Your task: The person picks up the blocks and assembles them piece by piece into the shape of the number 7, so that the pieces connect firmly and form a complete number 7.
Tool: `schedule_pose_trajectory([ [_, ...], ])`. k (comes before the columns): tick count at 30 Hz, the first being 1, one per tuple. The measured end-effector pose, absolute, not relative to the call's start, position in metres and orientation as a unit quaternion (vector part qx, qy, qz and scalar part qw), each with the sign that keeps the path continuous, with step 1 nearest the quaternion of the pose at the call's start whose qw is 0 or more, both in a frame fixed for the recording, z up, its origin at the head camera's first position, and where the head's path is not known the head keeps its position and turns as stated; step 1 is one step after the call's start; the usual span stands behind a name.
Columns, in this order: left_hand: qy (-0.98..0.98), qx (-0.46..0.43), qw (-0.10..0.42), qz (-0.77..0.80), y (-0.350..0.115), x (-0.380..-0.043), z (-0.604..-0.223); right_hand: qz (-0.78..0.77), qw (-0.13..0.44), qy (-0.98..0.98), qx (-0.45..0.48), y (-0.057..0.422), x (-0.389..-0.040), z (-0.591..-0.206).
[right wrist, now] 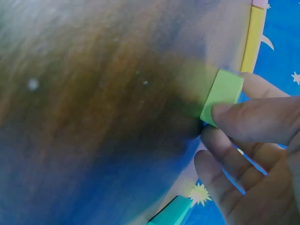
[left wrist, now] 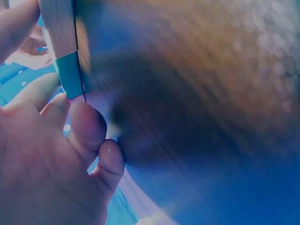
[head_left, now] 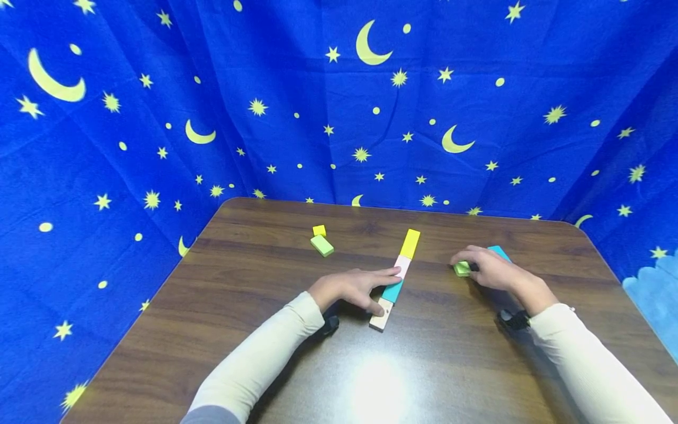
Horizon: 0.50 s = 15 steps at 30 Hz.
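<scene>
Four colours of block lie end to end in a slanting row: a yellow block (head_left: 410,243) at the far end, then a pink block (head_left: 404,264), a teal block (head_left: 392,292) and a plain wooden block (head_left: 378,321) nearest me. My left hand (head_left: 346,287) rests on this row with fingers spread, the thumb at the wooden block and the fingertips by the pink one. To the right, my right hand (head_left: 494,269) pinches a light green block (right wrist: 224,91) between thumb and fingers, low over the table. Just beyond that hand lies a blue block (head_left: 499,253), partly hidden by it.
Left of the row, a small yellow block (head_left: 319,230) lies close to another light green block (head_left: 322,245). All sit on a dark wooden table (head_left: 254,247). A blue curtain (head_left: 296,76) with moons and stars hangs behind its far edge and along the sides.
</scene>
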<state>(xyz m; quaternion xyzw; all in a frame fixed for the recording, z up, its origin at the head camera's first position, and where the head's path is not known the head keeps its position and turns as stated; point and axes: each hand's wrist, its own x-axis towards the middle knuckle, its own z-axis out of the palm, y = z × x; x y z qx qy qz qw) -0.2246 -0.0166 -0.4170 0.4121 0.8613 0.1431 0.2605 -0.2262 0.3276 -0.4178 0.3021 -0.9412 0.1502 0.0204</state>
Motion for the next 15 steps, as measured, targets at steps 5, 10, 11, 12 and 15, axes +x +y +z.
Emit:
schedule_pose_trajectory([
  [5, 0.862, 0.412, 0.26, 0.142, -0.0172, -0.2241, -0.4168, 0.144, 0.012, -0.944, 0.298, 0.3271, -0.2265, -0.4157],
  [10, 0.862, 0.413, 0.26, 0.14, -0.0173, -0.2233, -0.4173, 0.14, -0.004, -0.949, 0.283, 0.3265, -0.2268, -0.4147],
  [11, 0.862, 0.413, 0.259, 0.14, -0.0173, -0.2233, -0.4172, 0.139, -0.005, -0.949, 0.282, 0.3266, -0.2269, -0.4145],
  [12, 0.862, 0.413, 0.259, 0.14, -0.0173, -0.2235, -0.4171, 0.14, -0.008, -0.95, 0.28, 0.3266, -0.2271, -0.4141],
  [15, 0.861, 0.413, 0.26, 0.141, -0.0176, -0.2244, -0.4166, 0.138, -0.012, -0.95, 0.28, 0.3264, -0.2295, -0.4123],
])
